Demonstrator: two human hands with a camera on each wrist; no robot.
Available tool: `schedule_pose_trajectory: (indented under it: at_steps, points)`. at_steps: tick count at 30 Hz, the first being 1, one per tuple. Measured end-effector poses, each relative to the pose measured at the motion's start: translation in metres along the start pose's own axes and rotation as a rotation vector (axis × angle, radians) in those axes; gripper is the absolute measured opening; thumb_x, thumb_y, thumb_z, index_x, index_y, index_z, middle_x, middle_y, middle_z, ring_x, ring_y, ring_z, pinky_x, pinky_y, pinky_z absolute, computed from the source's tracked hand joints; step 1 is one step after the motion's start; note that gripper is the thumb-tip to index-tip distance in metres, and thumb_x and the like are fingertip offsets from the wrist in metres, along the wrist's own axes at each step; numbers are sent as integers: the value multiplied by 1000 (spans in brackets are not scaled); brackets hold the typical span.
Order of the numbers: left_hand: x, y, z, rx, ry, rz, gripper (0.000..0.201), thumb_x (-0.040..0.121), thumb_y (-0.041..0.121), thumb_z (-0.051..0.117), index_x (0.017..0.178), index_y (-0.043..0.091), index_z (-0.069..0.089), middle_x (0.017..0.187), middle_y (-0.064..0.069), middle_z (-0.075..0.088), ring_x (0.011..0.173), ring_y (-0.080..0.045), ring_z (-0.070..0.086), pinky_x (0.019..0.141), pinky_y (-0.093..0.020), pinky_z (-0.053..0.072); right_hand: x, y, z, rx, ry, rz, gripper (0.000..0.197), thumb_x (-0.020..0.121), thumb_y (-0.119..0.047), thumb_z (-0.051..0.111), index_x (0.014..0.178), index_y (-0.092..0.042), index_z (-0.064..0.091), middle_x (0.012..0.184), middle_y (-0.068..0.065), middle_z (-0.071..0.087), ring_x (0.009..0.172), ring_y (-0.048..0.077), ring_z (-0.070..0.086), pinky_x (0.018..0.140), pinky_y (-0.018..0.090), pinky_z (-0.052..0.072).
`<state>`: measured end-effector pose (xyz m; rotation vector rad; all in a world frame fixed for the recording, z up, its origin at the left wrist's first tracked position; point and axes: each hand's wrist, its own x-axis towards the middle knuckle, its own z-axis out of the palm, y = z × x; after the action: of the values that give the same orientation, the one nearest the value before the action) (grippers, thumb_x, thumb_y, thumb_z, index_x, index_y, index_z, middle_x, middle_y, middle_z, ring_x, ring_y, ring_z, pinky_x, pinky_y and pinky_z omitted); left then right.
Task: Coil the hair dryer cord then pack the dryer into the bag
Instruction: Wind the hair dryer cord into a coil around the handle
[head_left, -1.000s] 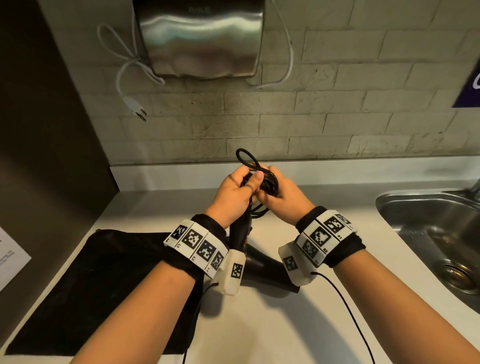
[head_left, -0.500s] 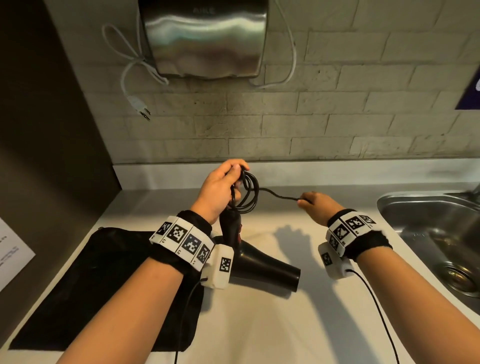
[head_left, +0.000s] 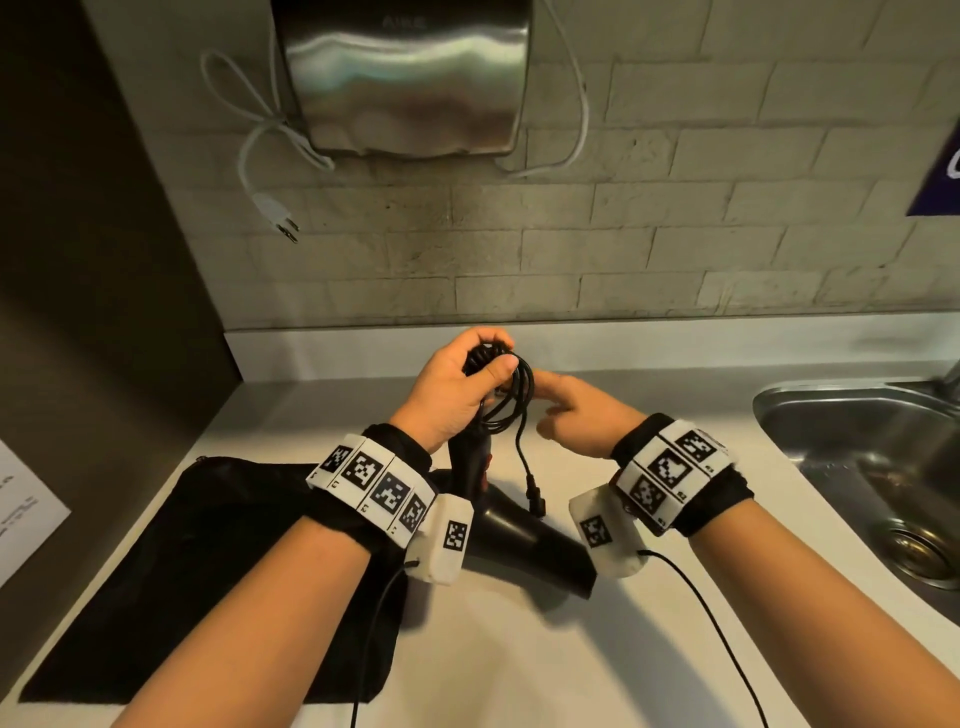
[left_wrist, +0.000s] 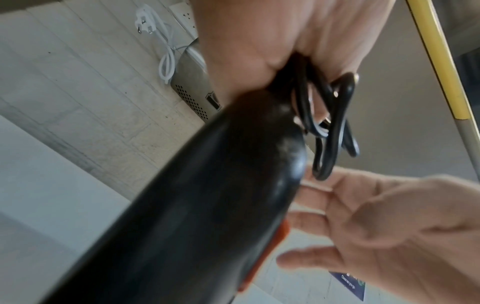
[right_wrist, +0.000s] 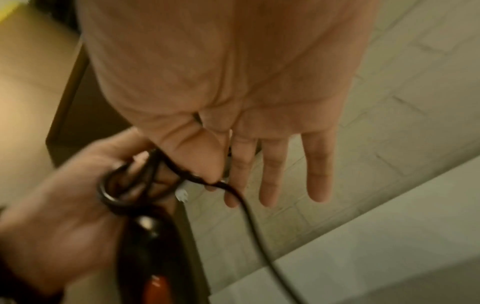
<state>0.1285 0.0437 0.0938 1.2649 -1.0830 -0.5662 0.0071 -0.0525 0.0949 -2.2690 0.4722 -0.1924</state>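
Observation:
A black hair dryer (head_left: 530, 540) rests its barrel on the white counter, handle pointing up. My left hand (head_left: 457, 384) grips the handle top together with several loops of black cord (head_left: 522, 389). The wrist views show the same handle (left_wrist: 207, 185) and loops (left_wrist: 335, 123). My right hand (head_left: 571, 410) is right beside the loops. Its thumb and index finger pinch the cord (right_wrist: 249, 216), the other fingers straight. The cord's plug (head_left: 536, 501) hangs free beside the handle. A flat black bag (head_left: 208, 571) lies on the counter at the left, partly under my left forearm.
A steel sink (head_left: 857, 452) is set into the counter at the right. A metal hand dryer (head_left: 405, 78) hangs on the brick wall above, its white plug (head_left: 275, 213) dangling. A dark panel borders the left, with a paper sheet (head_left: 26, 509) on it.
My right hand, stretched out to the right with the cord half a second ago, has come back to the loops. The plug end now hangs down by the handle.

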Motion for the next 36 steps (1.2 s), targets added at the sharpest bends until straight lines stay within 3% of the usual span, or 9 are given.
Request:
schedule_pose_trajectory:
  at_steps: [2,6,9,10,14,20,25,30,36]
  points:
    - [0,0,-1,36,-28,33,25,88,-2,50,88,23,51,74,3,48,46,5,50,47,-5,38,1,-5,1,98,20,-72,51,85,11,42,129,-14,45,124,-2,52,117,4,43,85,4,35]
    - [0,0,-2,77,-58,88,27,86,-4,52,88,22,50,76,4,49,56,7,54,55,-5,41,6,-4,-1,119,75,-95,23,93,-8,42,112,-3,56,107,16,64,99,24,60,87,28,47]
    - [0,-4,-2,74,-19,112,23,85,4,57,83,27,53,72,14,53,60,6,53,58,-7,42,8,-2,-6,55,147,-42,22,95,-12,39,84,-15,58,66,6,52,56,0,49,58,17,39]
    - [0,-4,-1,51,-6,100,19,86,9,57,81,27,55,66,17,55,55,4,51,54,-9,41,8,-3,-8,29,184,-38,23,95,-11,39,80,-16,56,62,2,47,53,-1,45,56,15,36]
    - [2,-4,3,-6,30,46,18,88,14,55,75,26,57,58,14,49,41,-1,39,40,-13,33,12,-12,-22,-178,334,-38,22,94,-12,42,95,0,61,87,13,62,81,16,49,68,20,31]
    - [4,-2,4,144,15,102,18,88,12,56,81,29,56,69,8,47,50,1,43,49,-12,36,3,-23,-36,-336,493,-103,21,92,-10,43,94,1,60,82,9,57,78,20,50,59,17,28]
    - [6,3,3,357,-101,116,27,89,16,56,115,16,60,67,16,51,53,12,51,56,-3,36,-3,-23,-34,-454,543,-172,20,92,-11,43,96,0,59,96,19,64,89,31,57,69,25,34]
    - [9,3,9,407,-186,94,18,89,15,55,103,10,64,65,16,54,54,9,53,58,-7,38,-8,-26,-31,-497,579,-227,19,91,-10,43,95,1,57,97,20,62,88,31,55,68,26,33]
    - [13,-7,13,398,162,166,21,92,21,50,105,9,61,67,15,51,62,-1,49,59,-13,38,-16,-22,-23,-386,622,-262,20,93,-15,43,90,0,56,82,15,60,76,26,51,64,28,30]
